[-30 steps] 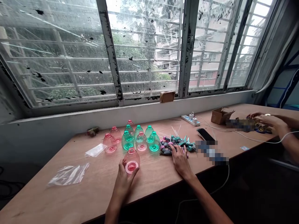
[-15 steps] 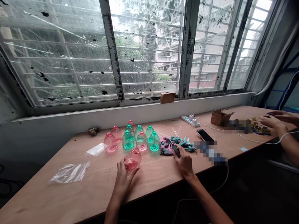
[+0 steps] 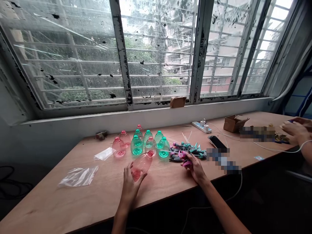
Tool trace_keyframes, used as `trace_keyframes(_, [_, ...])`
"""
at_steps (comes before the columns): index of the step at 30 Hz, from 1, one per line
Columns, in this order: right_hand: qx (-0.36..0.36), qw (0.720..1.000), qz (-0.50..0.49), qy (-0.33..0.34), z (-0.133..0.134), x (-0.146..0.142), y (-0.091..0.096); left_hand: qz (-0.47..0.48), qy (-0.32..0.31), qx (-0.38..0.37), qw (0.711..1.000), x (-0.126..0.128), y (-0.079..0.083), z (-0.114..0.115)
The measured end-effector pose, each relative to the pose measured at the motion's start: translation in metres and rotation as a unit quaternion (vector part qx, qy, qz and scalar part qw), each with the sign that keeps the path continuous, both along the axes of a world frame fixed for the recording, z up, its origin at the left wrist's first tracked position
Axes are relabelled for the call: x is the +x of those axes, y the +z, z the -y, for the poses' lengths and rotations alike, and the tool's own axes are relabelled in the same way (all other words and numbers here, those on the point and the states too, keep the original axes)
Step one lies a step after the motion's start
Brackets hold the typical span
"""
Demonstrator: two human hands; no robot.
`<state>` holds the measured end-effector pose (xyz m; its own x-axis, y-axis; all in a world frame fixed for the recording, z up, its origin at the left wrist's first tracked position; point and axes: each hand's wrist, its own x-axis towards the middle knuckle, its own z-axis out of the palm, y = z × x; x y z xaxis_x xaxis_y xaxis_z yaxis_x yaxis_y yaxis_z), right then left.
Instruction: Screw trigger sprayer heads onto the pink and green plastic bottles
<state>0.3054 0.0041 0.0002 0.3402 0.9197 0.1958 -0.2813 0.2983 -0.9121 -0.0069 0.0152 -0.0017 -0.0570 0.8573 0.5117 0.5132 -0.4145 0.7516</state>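
Pink bottle (image 3: 143, 165) within curled left fingers (image 3: 127, 172), pink sprayer (image 3: 183, 155) tight between right fingers (image 3: 192, 159), blue-white label (image 3: 259, 158) illegible

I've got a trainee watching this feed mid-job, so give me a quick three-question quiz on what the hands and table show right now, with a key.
1. True or false: the bottle in the left hand is held upright.

2. Fill in the colour: the right hand holds a ____ spray head.

3. How many green bottles stand on the table?
A) two
B) five
C) nine

Key:
1. False; it is tilted, with its neck toward the right.
2. Pink.
3. B.
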Motion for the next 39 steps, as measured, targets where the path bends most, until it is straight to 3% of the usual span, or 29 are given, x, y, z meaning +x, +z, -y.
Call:
trace_keyframes(5, [-0.008, 0.998, -0.028, 0.056, 0.002, -0.002, 0.001, -0.028, -0.043, 0.001, 0.999, 0.001, 0.003, 0.003])
trace_keyframes(15, [-0.011, 0.993, 0.004, 0.114, 0.009, -0.005, 0.007, -0.057, -0.06, 0.025, 0.996, 0.002, 0.01, 0.009])
trace_keyframes(23, [-0.032, 0.976, 0.054, 0.211, 0.019, -0.017, 0.017, -0.075, -0.149, -0.008, 0.986, 0.005, 0.013, 0.012])
trace_keyframes(33, [-0.028, 0.978, 0.077, 0.193, 0.012, -0.053, 0.006, -0.051, -0.155, -0.033, 0.986, 0.006, 0.005, 0.011])
trace_keyframes(39, [-0.03, 0.974, 0.108, 0.196, 0.012, -0.056, 0.001, -0.043, -0.173, -0.045, 0.983, 0.004, 0.005, 0.012])
